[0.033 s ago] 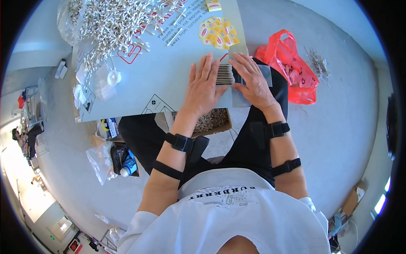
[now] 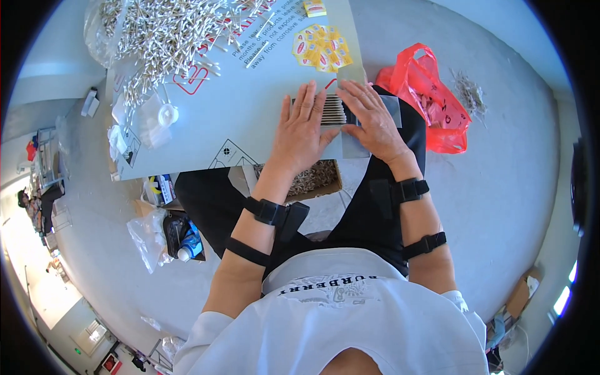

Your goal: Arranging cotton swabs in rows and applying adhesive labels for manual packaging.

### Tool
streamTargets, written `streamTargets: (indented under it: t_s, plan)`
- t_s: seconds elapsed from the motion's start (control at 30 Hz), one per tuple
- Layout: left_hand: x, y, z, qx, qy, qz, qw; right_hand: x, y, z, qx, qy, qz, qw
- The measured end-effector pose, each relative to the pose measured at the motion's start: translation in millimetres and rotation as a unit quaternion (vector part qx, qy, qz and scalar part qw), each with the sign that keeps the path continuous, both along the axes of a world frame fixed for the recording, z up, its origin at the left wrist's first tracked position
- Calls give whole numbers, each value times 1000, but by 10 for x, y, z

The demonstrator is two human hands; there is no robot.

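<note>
A neat row of thin cotton swabs (image 2: 335,110) lies side by side near the table's right front edge, between my hands. My left hand (image 2: 302,128) is flat along the row's left ends, with its fingers stretched out and its thumb by the near side. On the other side, my right hand (image 2: 375,125) rests with fingers extended against the right ends and its thumb pointing inward. Both hands partly cover the row's ends. Under my right hand, a clear plastic sheet or bag (image 2: 392,111) and a dark strip show in part.
A large heap of loose cotton swabs (image 2: 165,47) covers the far left. Yellow printed packets (image 2: 322,50) lie farther back. White tape roll (image 2: 167,115) sits left. A red plastic bag (image 2: 431,119) stands right; an open carton (image 2: 315,178) of swabs is below the table edge.
My right fingertips have shifted slightly left over the row. My left hand has hardly moved, and the swabs look the same.
</note>
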State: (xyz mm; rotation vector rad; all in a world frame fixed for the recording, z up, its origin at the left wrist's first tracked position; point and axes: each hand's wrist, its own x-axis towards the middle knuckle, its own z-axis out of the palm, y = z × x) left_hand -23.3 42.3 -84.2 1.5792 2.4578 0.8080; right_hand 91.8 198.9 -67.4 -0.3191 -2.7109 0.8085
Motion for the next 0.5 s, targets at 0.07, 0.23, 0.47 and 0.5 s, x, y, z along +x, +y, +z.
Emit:
streamTargets:
  t_s: [0.07, 0.23, 0.47, 0.5]
  plan:
    - [79, 16, 22, -72, 37, -21, 996, 16, 6, -90, 77, -41, 44, 995]
    - [154, 70, -33, -90, 56, 12, 994, 21, -82, -258, 119, -5, 20, 993]
    - [152, 54, -71, -103, 50, 3, 993, 63, -168, -89, 20, 54, -120, 991]
    - [148, 51, -78, -100, 49, 9, 994, 60, -199, -52, -42, -1, -215, 976]
